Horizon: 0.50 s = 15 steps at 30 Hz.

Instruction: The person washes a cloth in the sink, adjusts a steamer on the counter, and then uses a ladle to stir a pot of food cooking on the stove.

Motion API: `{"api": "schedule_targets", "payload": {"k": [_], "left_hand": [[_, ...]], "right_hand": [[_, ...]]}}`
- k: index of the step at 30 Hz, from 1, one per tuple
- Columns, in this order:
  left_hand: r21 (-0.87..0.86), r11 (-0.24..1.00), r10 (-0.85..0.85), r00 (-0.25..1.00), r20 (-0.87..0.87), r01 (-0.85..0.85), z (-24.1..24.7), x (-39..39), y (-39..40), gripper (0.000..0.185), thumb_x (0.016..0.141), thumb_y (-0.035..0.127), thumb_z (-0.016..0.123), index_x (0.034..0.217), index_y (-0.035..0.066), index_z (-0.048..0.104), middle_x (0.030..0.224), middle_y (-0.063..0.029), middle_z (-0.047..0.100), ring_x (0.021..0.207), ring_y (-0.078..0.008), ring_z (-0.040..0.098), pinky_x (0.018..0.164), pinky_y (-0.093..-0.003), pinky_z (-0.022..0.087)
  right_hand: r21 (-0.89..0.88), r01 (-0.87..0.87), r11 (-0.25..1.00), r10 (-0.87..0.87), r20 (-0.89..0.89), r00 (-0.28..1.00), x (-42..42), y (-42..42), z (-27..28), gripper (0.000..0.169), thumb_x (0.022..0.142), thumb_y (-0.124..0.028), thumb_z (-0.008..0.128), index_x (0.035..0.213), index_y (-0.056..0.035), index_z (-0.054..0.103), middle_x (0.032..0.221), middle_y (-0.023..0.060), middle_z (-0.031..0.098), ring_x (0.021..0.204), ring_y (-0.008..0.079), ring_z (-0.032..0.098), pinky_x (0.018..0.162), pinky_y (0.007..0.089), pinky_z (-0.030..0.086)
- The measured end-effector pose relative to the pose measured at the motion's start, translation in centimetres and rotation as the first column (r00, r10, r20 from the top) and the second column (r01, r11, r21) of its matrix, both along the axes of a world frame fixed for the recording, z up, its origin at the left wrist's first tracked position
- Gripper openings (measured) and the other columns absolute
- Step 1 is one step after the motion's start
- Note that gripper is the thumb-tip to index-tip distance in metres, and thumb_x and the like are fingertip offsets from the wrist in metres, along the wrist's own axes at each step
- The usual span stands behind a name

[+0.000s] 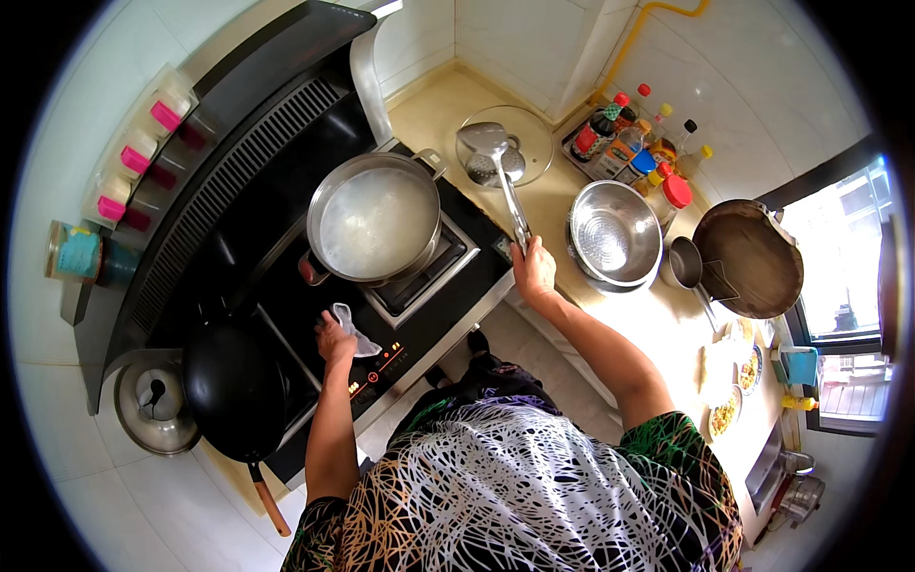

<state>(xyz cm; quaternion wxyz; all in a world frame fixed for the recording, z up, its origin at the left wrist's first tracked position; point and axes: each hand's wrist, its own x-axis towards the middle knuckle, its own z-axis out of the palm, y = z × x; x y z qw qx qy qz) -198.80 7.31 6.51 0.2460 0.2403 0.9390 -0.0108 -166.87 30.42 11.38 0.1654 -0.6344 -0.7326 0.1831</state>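
Observation:
My right hand (535, 272) grips the handle of a metal wok spatula (509, 193). The spatula's blade is over a glass lid (537, 132) on the counter; whether they touch I cannot tell. A perforated metal skimmer (480, 170) shows beside the blade. In my left hand (334, 339) is a thin white cloth (366, 346), low over the black cooktop (443, 314). Just beyond that hand, a two-handled steel pot (434, 247) of cloudy, whitish liquid (379, 222) stands on the right burner.
A black wok (232, 390) occupies the left burner, its wooden handle jutting out. Right of my right hand are a steel bowl (616, 232), a small saucepan (683, 263) and a brown pan (750, 257). Seasoning bottles (629, 146) crowd a corner tray. Lit controls (373, 377) glow near the cooktop's front.

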Motion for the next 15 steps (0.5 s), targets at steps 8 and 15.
{"api": "schedule_targets", "payload": {"k": [8,15], "left_hand": [[-0.033,0.999,-0.001,1.0,-0.025,0.0,-0.4,0.2,0.0,0.07,0.065,0.007,0.07,0.121,0.013,0.029,0.117,-0.0242,0.044,0.108,-0.0398,0.05,0.093,-0.0405,0.043],[-0.046,0.999,0.005,0.999,-0.041,-0.007,-0.1,0.4,0.3,0.068,0.065,0.004,0.069,0.12,0.012,0.03,0.117,-0.0241,0.044,0.107,-0.04,0.05,0.093,-0.0409,0.043]], "right_hand": [[-0.039,0.191,0.981,-0.188,0.085,0.979,1.5,4.4,-4.7,0.031,0.087,-0.03,0.055,0.088,0.0,0.048,0.078,0.0227,0.062,0.08,0.0387,0.061,0.072,0.0451,0.047],[-0.055,0.183,0.982,-0.182,0.017,0.983,1.8,5.7,-5.7,0.032,0.088,-0.03,0.055,0.09,0.0012,0.048,0.079,0.0243,0.061,0.078,0.0411,0.06,0.07,0.0469,0.046]]}}
